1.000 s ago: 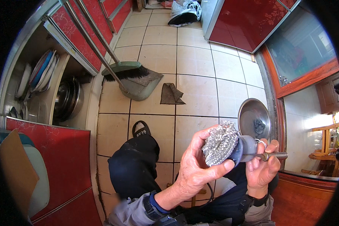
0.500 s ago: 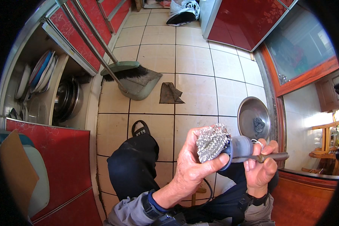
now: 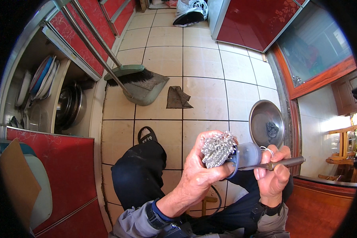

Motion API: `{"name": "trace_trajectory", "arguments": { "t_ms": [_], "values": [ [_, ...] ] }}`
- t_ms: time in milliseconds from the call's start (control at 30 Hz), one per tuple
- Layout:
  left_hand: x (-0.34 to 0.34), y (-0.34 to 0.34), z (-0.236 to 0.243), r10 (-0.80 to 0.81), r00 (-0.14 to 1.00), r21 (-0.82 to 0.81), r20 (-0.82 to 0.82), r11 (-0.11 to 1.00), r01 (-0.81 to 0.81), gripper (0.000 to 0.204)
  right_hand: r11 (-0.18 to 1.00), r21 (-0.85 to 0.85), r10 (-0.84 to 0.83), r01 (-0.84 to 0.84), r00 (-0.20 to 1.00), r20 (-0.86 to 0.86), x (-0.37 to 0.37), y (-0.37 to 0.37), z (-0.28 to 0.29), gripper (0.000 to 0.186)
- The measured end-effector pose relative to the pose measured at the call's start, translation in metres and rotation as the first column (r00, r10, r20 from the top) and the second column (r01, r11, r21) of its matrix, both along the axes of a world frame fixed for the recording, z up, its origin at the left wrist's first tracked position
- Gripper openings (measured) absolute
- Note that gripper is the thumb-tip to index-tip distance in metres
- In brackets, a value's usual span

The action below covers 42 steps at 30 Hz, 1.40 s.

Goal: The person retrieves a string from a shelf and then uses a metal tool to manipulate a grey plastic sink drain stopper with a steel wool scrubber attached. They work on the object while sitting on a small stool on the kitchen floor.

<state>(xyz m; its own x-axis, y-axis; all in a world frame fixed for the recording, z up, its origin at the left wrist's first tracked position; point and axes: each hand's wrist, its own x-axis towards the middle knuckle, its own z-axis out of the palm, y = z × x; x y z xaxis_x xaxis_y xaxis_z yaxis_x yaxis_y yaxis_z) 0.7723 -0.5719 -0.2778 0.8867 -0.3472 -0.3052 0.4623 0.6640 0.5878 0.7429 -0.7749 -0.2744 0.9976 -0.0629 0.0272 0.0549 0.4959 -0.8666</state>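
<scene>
My left hand (image 3: 198,170) is wrapped round a shiny silver steel wool scourer (image 3: 219,150), its thumb pressing beside a blue plastic rim (image 3: 235,163). A translucent bluish plastic body (image 3: 249,154) sticks out from that rim to the right, with a white loop (image 3: 268,150) at its far end. In my right hand (image 3: 270,180) is a slim tool with a brownish round handle (image 3: 291,162). Its thin metal shaft points left and runs along the plastic body to the rim. The shaft's tip is hidden by my left hand, so I cannot tell its kind.
A steel basin (image 3: 258,115) holding a dark wad of steel wool (image 3: 272,130) stands on the tiles at right. Ahead lie a grey cloth (image 3: 178,97) and a green dustpan (image 3: 148,95) with a broom (image 3: 125,71). An open cupboard (image 3: 69,71) holds plates and pans at left.
My left hand and the scourer have shifted slightly left, and the scourer has turned a little. My right hand keeps its hold on the tool, almost in the same place.
</scene>
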Motion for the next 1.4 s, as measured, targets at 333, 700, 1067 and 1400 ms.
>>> {"name": "trace_trajectory", "arguments": {
  "t_ms": [333,700,1067,1400],
  "values": [
    [0.0,0.0,-0.005,-0.011,0.992,0.08,0.126,0.997,0.001,0.058,1.0,0.011,-0.003,0.003,1.0,0.0,0.001,-0.001,0.0,0.025],
    [-0.001,0.001,-0.003,-0.04,0.994,0.093,0.098,0.995,0.031,0.055,1.0,0.005,0.01,-0.01,1.0,0.01,0.001,-0.003,-0.001,0.024],
    [-0.002,0.001,-0.002,-0.11,0.991,-0.027,0.078,0.993,0.113,0.074,0.994,-0.081,-0.08,0.08,0.997,0.002,0.005,-0.003,0.006,0.026],
    [0.001,-0.007,-0.002,-0.092,0.995,-0.042,0.023,0.995,0.093,0.07,0.941,-0.251,-0.186,0.227,0.967,0.176,0.002,0.0,0.011,0.024]
  ]
}}
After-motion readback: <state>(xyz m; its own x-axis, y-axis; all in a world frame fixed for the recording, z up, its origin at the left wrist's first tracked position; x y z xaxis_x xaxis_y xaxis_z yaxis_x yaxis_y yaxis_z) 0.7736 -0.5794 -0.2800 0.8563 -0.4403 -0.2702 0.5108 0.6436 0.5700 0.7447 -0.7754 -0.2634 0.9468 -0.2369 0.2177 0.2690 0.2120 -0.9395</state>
